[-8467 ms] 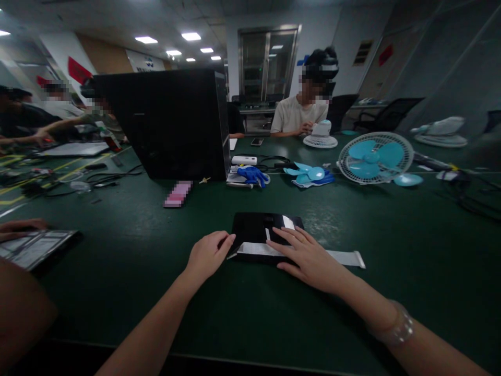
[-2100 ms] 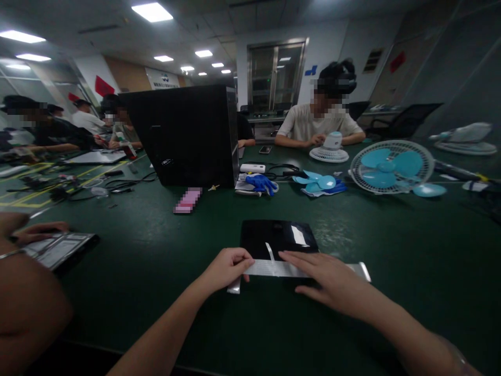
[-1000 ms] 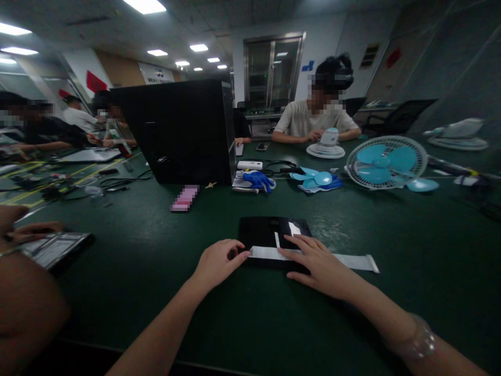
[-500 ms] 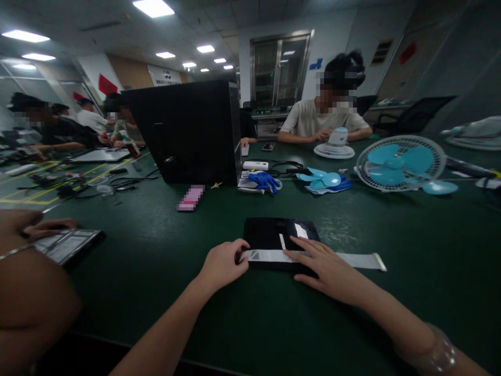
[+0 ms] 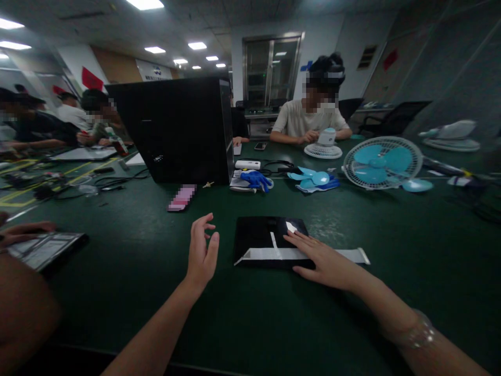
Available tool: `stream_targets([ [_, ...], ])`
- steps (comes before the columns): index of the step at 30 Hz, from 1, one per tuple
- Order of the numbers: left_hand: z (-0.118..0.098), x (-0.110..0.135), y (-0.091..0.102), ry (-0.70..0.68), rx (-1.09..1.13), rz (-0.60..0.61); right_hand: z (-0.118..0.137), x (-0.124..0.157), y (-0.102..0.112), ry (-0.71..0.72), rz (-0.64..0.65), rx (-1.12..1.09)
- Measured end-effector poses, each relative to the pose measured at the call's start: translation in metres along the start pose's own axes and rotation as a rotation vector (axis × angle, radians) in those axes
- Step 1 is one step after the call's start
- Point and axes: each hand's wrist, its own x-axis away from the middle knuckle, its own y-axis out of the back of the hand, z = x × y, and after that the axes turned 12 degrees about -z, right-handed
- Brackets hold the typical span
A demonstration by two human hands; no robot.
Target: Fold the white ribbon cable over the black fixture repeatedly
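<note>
A flat black panel [image 5: 258, 234] lies on the green table [image 5: 125, 261] in front of me. A long white ribbon strip [image 5: 344, 255] runs across its near edge and out to the right. My right hand [image 5: 323, 259] lies flat on the strip and the panel, fingers stretched out. My left hand [image 5: 201, 250] is raised off the table to the left of the panel, fingers apart and holding nothing. The strip's left end [image 5: 245, 256] lies free with a folded corner.
A black computer case [image 5: 176, 130] stands behind the panel. Blue gloves [image 5: 255, 179], loose blue fan blades [image 5: 311, 178] and a caged fan [image 5: 381, 161] lie beyond. A person sits across the table. Another person's hand [image 5: 23, 230] rests on a tray [image 5: 45, 249] at the left.
My left hand has let go of the strip's left end and lifted up and to the left, opening. My right hand still presses the strip down.
</note>
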Motion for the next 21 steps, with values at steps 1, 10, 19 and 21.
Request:
stream_targets([
  [1,0.001,-0.001,0.0,0.011,0.013,-0.031,0.0,0.0,0.0,0.008,-0.004,-0.006],
  [10,0.009,-0.003,-0.002,0.143,0.073,-0.063,0.0,0.0,0.005,-0.007,0.04,0.018],
  [19,0.013,-0.002,-0.002,0.159,0.084,-0.054,-0.027,0.002,0.017,-0.167,0.091,0.138],
  [21,0.014,-0.003,-0.002,0.162,0.091,-0.057,-0.051,0.006,0.019,-0.301,0.074,0.182],
])
